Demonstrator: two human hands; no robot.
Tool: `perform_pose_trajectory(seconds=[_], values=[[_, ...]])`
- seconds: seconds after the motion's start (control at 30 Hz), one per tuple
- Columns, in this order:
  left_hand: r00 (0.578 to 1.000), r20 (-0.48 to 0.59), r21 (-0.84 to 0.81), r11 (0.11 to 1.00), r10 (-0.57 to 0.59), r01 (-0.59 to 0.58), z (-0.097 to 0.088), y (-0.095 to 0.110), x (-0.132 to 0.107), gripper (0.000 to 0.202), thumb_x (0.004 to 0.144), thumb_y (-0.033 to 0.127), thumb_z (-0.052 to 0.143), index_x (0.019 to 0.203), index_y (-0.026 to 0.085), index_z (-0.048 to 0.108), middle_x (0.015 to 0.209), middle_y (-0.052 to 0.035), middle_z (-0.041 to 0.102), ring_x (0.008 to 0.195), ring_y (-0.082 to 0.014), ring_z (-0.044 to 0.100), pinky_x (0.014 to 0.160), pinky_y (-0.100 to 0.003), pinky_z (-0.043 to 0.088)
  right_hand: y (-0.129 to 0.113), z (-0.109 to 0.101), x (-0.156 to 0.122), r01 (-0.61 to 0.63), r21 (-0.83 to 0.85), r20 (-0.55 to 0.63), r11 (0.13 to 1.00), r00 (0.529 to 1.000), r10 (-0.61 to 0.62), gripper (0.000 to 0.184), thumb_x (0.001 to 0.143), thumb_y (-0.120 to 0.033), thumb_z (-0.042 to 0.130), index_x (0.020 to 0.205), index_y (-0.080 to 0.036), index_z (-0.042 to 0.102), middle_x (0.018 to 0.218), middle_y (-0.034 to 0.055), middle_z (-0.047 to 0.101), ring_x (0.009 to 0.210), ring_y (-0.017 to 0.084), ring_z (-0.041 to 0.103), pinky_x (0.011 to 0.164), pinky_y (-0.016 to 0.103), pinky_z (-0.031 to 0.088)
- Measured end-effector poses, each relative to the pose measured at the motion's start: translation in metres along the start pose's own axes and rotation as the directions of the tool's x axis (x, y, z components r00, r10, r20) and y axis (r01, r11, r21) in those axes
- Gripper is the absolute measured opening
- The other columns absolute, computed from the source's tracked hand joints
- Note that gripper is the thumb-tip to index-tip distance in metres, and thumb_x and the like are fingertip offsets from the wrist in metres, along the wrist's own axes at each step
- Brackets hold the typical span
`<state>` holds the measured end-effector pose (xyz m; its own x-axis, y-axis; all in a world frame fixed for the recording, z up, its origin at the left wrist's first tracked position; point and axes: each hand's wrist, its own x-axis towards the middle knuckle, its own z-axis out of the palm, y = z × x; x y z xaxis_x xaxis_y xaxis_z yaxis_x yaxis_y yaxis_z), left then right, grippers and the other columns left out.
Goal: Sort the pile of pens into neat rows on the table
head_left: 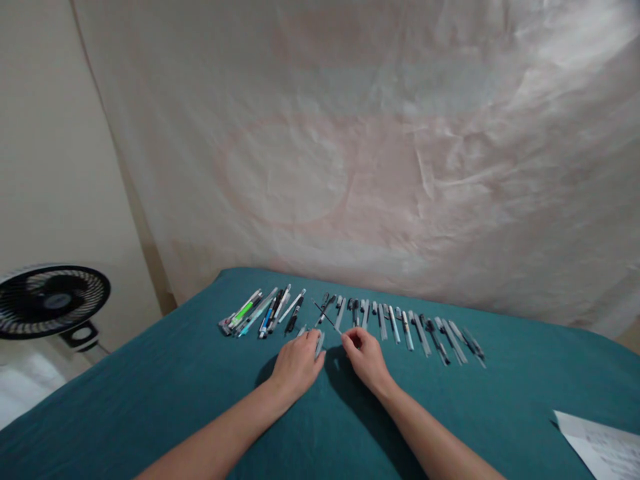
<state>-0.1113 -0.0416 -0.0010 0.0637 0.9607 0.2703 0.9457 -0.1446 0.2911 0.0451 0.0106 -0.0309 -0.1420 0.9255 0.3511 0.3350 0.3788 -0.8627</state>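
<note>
My right hand (367, 360) pinches the end of a thin dark pen refill (326, 316), which slants up and to the left over the cloth. My left hand (297, 367) is curled, palm down, with a translucent pen barrel (320, 343) between thumb and fingers. Part of that barrel is hidden by the fingers. Just beyond my left hand lies a black pen (294, 316). Behind the refill a dark-capped pen (325, 307) rests on the table.
A pile of pens (250, 312) lies left of my hands on the green tablecloth (200, 393). Several pens and clear barrels (407, 330) form a row to the right. A written paper sheet (600, 443) is at right, a black fan (55, 301) at left, a draped sheet (375, 167) behind.
</note>
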Motion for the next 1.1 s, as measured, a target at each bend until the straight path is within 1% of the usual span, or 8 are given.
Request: perform_pose_trajectory(seconds=[0.1,0.23,0.37,0.47,0.57,0.73,0.9,1.1], values=[[0.999,-0.019,-0.264,0.964,-0.035,0.029,-0.004,-0.006,0.008,0.031,0.081,0.041,0.037,0.096,0.019,0.053,0.078,-0.0045,0.059,0.070,-0.0165,0.055,0.063,-0.026,0.038,-0.006,0.000,-0.002,0.009,0.030,0.021,1.000,1.000,-0.009,0.020,0.078,-0.030,0.045,0.070,-0.015,0.056,0.059,-0.0006,0.053,0.054,0.012,0.048,0.051,0.022,0.036],[0.988,-0.001,-0.685,0.719,-0.156,0.113,-0.006,-0.016,0.023,0.040,0.081,0.047,0.033,0.092,0.015,0.054,0.068,-0.0018,0.057,0.052,-0.0105,0.047,0.049,-0.021,0.035,-0.018,0.002,-0.009,0.073,0.053,0.099,0.996,0.992,-0.078,0.018,0.078,-0.028,0.046,0.070,-0.015,0.055,0.060,-0.0010,0.052,0.054,0.011,0.047,0.052,0.020,0.036],[0.956,0.010,-0.878,0.454,-0.294,0.149,-0.006,-0.021,0.032,0.039,0.077,0.050,0.040,0.085,0.014,0.052,0.066,0.0003,0.054,0.048,-0.0070,0.041,0.045,-0.018,0.032,-0.024,0.004,-0.014,0.152,0.008,0.165,0.988,0.975,-0.151,0.015,0.077,-0.024,0.047,0.070,-0.016,0.056,0.062,-0.0004,0.053,0.056,0.011,0.047,0.053,0.020,0.036],[0.940,-0.030,-0.918,0.380,-0.340,0.108,-0.009,-0.024,0.034,0.039,0.075,0.051,0.042,0.082,0.014,0.053,0.071,0.0001,0.054,0.051,-0.0063,0.043,0.047,-0.018,0.033,-0.020,0.007,-0.015,0.162,0.001,0.203,0.987,0.966,-0.159,0.010,0.076,-0.023,0.049,0.076,-0.016,0.056,0.065,-0.0003,0.054,0.057,0.011,0.047,0.054,0.020,0.036],[0.949,-0.056,-0.868,0.485,-0.310,0.107,-0.013,-0.030,0.035,0.040,0.075,0.049,0.043,0.089,0.014,0.056,0.065,0.0015,0.052,0.050,-0.0067,0.043,0.046,-0.018,0.032,-0.012,0.011,-0.013,0.109,0.017,0.234,0.994,0.966,-0.110,0.011,0.073,-0.023,0.052,0.082,-0.016,0.053,0.061,-0.0025,0.052,0.053,0.010,0.045,0.050,0.019,0.035],[0.984,0.057,-0.712,0.684,-0.169,0.159,-0.007,-0.037,0.033,0.043,0.072,0.045,0.049,0.100,0.012,0.053,0.057,0.0022,0.054,0.044,-0.0093,0.045,0.045,-0.020,0.033,-0.004,0.016,-0.012,0.100,-0.033,0.263,0.994,0.961,-0.088,0.008,0.071,-0.024,0.055,0.073,-0.017,0.053,0.059,-0.0031,0.052,0.052,0.009,0.044,0.048,0.019,0.032],[0.996,-0.001,-0.472,0.878,-0.088,0.077,-0.001,-0.031,0.024,0.030,0.074,0.041,0.048,0.088,0.016,0.056,0.055,0.0019,0.056,0.051,-0.0123,0.052,0.051,-0.021,0.034,-0.003,0.016,-0.013,0.119,-0.049,0.259,0.992,0.960,-0.102,0.008,0.072,-0.024,0.056,0.073,-0.017,0.054,0.059,-0.0031,0.052,0.052,0.009,0.044,0.048,0.019,0.032],[0.999,0.035,-0.224,0.974,-0.020,0.028,-0.001,-0.019,0.013,0.024,0.077,0.037,0.046,0.087,0.020,0.060,0.061,-0.0003,0.060,0.058,-0.0137,0.055,0.054,-0.021,0.032,-0.002,0.016,-0.012,0.125,-0.041,0.253,0.991,0.961,-0.111,0.008,0.072,-0.025,0.055,0.072,-0.016,0.054,0.058,-0.0029,0.053,0.050,0.009,0.044,0.047,0.018,0.033]])
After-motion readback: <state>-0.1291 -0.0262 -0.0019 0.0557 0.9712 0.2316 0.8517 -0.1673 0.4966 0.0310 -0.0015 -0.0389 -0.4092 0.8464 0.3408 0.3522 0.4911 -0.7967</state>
